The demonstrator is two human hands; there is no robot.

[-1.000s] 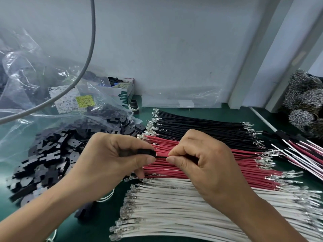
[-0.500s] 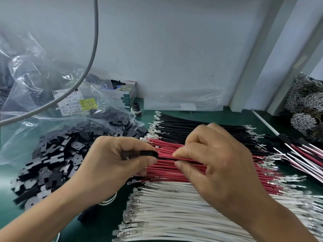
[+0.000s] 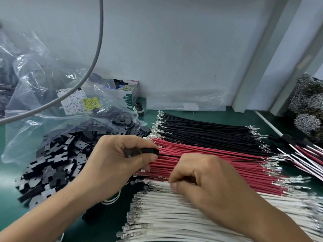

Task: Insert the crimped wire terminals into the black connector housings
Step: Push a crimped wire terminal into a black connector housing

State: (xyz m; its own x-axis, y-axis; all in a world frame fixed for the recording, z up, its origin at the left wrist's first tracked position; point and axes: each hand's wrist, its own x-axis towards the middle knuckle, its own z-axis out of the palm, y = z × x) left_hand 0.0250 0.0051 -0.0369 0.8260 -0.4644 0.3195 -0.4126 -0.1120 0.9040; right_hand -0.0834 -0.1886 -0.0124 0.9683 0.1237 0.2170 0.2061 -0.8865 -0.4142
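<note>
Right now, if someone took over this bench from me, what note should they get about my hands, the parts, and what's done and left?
Left hand: pinches a black housing above the red wires; a dark wire runs out of its right end.
Right hand: fingertips curled at the seam of the red and white wires, apparently picking one; what it pinches is hidden.
Parts: loose housings spill from the bag at left; black wires lie behind the red.
Done: a few finished sets lie at far right.
Left: seat the next terminal in the held housing, then work through the three stacks.
</note>
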